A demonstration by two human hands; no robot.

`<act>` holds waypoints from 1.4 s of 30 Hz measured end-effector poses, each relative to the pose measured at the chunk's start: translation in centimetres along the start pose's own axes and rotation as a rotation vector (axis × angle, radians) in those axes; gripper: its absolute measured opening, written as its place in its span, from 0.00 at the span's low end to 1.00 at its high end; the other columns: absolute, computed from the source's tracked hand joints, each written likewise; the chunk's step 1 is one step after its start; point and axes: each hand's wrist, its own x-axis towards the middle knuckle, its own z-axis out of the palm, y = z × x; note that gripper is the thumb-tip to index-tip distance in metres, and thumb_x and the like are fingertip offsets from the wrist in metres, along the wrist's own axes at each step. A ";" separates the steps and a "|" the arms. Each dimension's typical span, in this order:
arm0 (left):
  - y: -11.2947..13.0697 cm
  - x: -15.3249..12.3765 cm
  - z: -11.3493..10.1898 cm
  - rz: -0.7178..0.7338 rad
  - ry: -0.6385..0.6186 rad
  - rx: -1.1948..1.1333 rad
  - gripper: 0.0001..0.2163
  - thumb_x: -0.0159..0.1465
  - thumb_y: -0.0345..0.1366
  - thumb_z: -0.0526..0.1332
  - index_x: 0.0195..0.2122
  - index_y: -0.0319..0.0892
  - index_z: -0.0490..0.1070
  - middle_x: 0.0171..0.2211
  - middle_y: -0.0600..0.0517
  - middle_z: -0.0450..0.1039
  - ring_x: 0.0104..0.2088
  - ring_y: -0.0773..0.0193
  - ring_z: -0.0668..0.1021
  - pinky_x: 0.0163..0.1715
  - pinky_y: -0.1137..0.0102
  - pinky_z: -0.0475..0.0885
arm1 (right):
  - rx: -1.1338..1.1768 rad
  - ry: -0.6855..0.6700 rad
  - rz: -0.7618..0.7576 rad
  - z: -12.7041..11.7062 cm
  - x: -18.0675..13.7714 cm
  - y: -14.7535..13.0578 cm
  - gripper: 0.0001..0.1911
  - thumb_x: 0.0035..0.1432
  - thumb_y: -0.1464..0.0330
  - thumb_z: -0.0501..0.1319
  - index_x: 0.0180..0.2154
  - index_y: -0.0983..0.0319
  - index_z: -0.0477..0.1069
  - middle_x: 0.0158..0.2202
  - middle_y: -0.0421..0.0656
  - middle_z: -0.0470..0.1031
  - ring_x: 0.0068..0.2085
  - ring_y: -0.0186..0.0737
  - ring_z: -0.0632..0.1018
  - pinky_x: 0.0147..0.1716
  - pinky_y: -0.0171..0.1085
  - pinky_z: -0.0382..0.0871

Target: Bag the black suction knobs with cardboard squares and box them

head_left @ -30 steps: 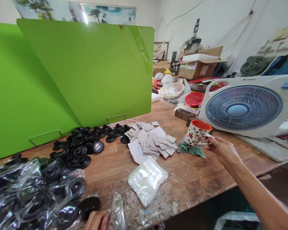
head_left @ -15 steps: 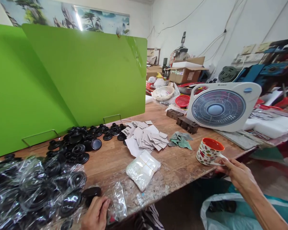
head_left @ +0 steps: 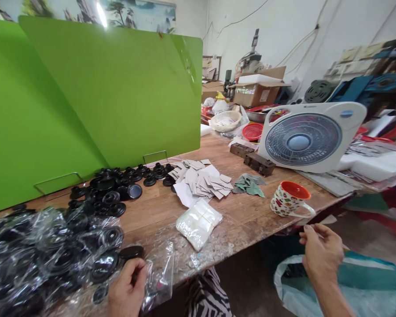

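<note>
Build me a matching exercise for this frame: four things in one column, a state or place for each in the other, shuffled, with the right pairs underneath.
Things:
1. Patterned mug
2. Cloth
3. Stack of clear plastic bags
4. Right hand

States and places:
A. Lying flat, with a thin band around it
B. Apart from the mug's handle, fingers curled
C. Upright on the wooden table, orange inside
D. Green and crumpled, beside the grey card pieces

Right pairs: 1-C, 2-D, 3-A, 4-B
</note>
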 end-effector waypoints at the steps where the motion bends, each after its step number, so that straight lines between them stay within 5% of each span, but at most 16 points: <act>1: 0.8 0.0 -0.2 0.029 -0.014 -0.006 0.10 0.55 0.44 0.57 0.24 0.43 0.69 0.18 0.58 0.71 0.18 0.70 0.73 0.21 0.79 0.68 | -0.045 -0.045 -0.030 0.3 -2.5 -0.3 0.14 0.39 0.63 0.63 0.31 0.57 0.64 0.23 0.37 0.65 0.20 0.33 0.67 0.15 0.32 0.63; 2: 1.8 0.0 -0.3 0.061 -0.019 -0.020 0.10 0.56 0.42 0.56 0.23 0.43 0.69 0.18 0.58 0.70 0.18 0.70 0.73 0.21 0.79 0.67 | -0.124 -0.151 -0.096 0.7 -5.2 -0.8 0.15 0.42 0.61 0.61 0.34 0.57 0.65 0.24 0.37 0.66 0.21 0.34 0.68 0.18 0.33 0.65; 6: 6.1 0.3 0.0 0.123 -0.088 -0.134 0.10 0.57 0.37 0.55 0.20 0.42 0.65 0.17 0.57 0.67 0.19 0.70 0.71 0.21 0.78 0.65 | -0.192 -0.977 -0.381 3.2 -16.4 -3.2 0.22 0.43 0.64 0.61 0.44 0.57 0.64 0.37 0.43 0.71 0.35 0.39 0.73 0.30 0.35 0.70; 9: 7.8 0.4 0.0 -0.036 -0.230 -0.307 0.08 0.54 0.36 0.56 0.20 0.41 0.64 0.17 0.57 0.65 0.19 0.70 0.68 0.20 0.78 0.63 | -0.257 -1.276 -0.493 5.1 -20.6 -3.6 0.21 0.46 0.68 0.59 0.45 0.58 0.64 0.36 0.42 0.72 0.36 0.39 0.73 0.34 0.36 0.69; 12: 7.7 0.1 -0.3 -0.242 -0.316 -0.446 0.07 0.51 0.36 0.57 0.19 0.40 0.64 0.16 0.58 0.62 0.18 0.71 0.66 0.18 0.78 0.61 | -0.389 -1.237 -0.550 5.8 -21.0 -2.9 0.08 0.53 0.70 0.52 0.35 0.60 0.67 0.27 0.40 0.70 0.29 0.37 0.72 0.29 0.35 0.65; 15: 6.7 -0.3 -0.6 -0.247 -0.336 -0.439 0.06 0.50 0.36 0.57 0.19 0.40 0.65 0.16 0.57 0.62 0.18 0.70 0.65 0.18 0.78 0.60 | -0.425 -1.229 -0.632 5.4 -21.0 -2.6 0.08 0.52 0.73 0.50 0.30 0.61 0.66 0.27 0.41 0.68 0.29 0.37 0.70 0.29 0.35 0.63; 19: 6.0 -0.2 -1.0 -0.200 -0.246 -0.412 0.07 0.53 0.37 0.56 0.23 0.41 0.68 0.19 0.55 0.67 0.21 0.68 0.69 0.21 0.77 0.65 | -0.263 -1.528 -0.362 5.1 -21.3 -2.9 0.09 0.49 0.76 0.50 0.30 0.60 0.65 0.23 0.35 0.67 0.25 0.31 0.68 0.24 0.29 0.60; 21: 5.8 0.1 -1.3 -0.261 -0.203 -0.410 0.08 0.53 0.38 0.56 0.25 0.41 0.70 0.20 0.56 0.68 0.20 0.68 0.70 0.21 0.76 0.66 | -0.279 -1.470 -0.341 5.4 -20.8 -3.1 0.07 0.52 0.74 0.50 0.30 0.60 0.65 0.23 0.35 0.67 0.25 0.31 0.67 0.24 0.29 0.59; 27: 5.9 0.2 -1.2 -0.290 -0.203 -0.382 0.09 0.52 0.39 0.57 0.19 0.41 0.66 0.15 0.57 0.65 0.19 0.68 0.68 0.19 0.77 0.64 | -0.539 -1.079 -0.842 7.1 -18.9 -3.1 0.10 0.58 0.72 0.48 0.35 0.61 0.66 0.33 0.45 0.70 0.35 0.40 0.70 0.33 0.37 0.62; 30: 6.0 0.3 -1.2 -0.263 -0.242 -0.380 0.11 0.53 0.40 0.57 0.18 0.41 0.64 0.14 0.57 0.63 0.18 0.70 0.67 0.19 0.77 0.63 | -0.871 -1.035 -1.067 7.9 -18.4 -2.5 0.06 0.56 0.72 0.52 0.33 0.61 0.67 0.34 0.46 0.71 0.36 0.45 0.70 0.33 0.42 0.61; 33: 5.9 0.4 -1.6 -0.206 -0.147 -0.347 0.12 0.54 0.41 0.57 0.18 0.41 0.64 0.16 0.57 0.61 0.18 0.71 0.66 0.19 0.77 0.62 | -1.019 -1.008 -1.111 7.8 -17.8 -2.4 0.05 0.56 0.72 0.54 0.30 0.62 0.68 0.31 0.47 0.72 0.34 0.48 0.70 0.32 0.44 0.61; 37: 6.1 0.2 -1.7 -0.126 -0.045 -0.297 0.12 0.54 0.40 0.57 0.17 0.40 0.64 0.18 0.56 0.61 0.20 0.71 0.65 0.20 0.77 0.62 | -0.673 -1.068 -1.085 6.2 -19.2 -4.4 0.07 0.58 0.69 0.53 0.36 0.60 0.68 0.41 0.48 0.72 0.38 0.46 0.71 0.36 0.44 0.63; 40: 6.7 0.1 -1.3 -0.251 -0.165 -0.437 0.10 0.52 0.39 0.58 0.18 0.40 0.65 0.17 0.57 0.62 0.19 0.71 0.66 0.20 0.77 0.62 | -0.338 -1.308 -1.077 4.8 -22.1 -5.5 0.10 0.58 0.67 0.54 0.43 0.58 0.64 0.42 0.44 0.72 0.42 0.40 0.72 0.40 0.39 0.63; 42: 6.9 0.2 -1.2 -0.408 -0.231 -0.570 0.10 0.50 0.40 0.59 0.18 0.41 0.62 0.14 0.58 0.61 0.16 0.72 0.64 0.16 0.78 0.60 | -0.370 -1.418 -1.079 4.4 -23.6 -5.2 0.14 0.54 0.65 0.58 0.44 0.59 0.63 0.38 0.42 0.73 0.38 0.41 0.74 0.37 0.39 0.64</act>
